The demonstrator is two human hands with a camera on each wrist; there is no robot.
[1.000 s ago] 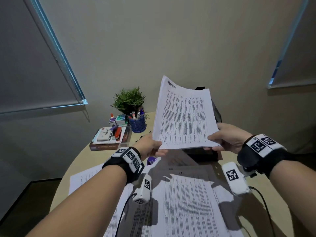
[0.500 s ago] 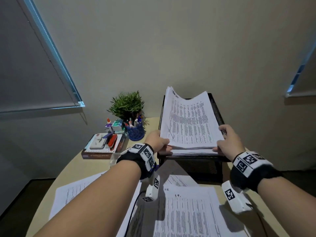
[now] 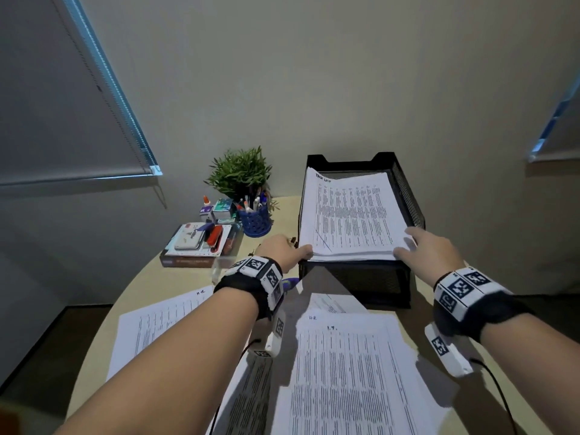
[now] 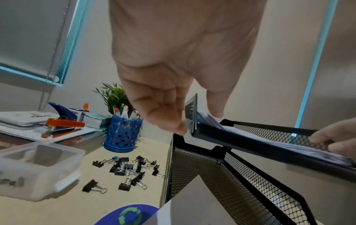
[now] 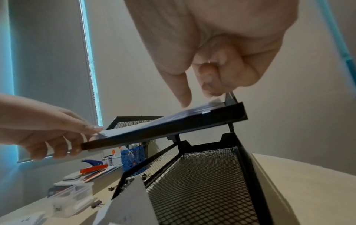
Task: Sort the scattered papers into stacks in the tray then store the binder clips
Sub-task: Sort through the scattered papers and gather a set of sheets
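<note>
A printed paper stack lies flat in the top tier of the black mesh tray. My left hand touches the stack's near-left corner; in the left wrist view this hand straddles the tray corner, thumb over the stack. My right hand rests on the near-right corner, and the right wrist view shows the hand with thumb and index tip on the stack. Loose papers cover the table in front. Several binder clips lie left of the tray beside a clear plastic box.
The tray's lower tier has one sheet leaning into it. A blue pen cup, a plant and a book with a stapler stand at the back left. The round table's edge curves on the left. The wall is close behind.
The stack, held up in the air in both hands a second ago, came down into the top tier and now lies flat. Both hands have eased to its near corners.
</note>
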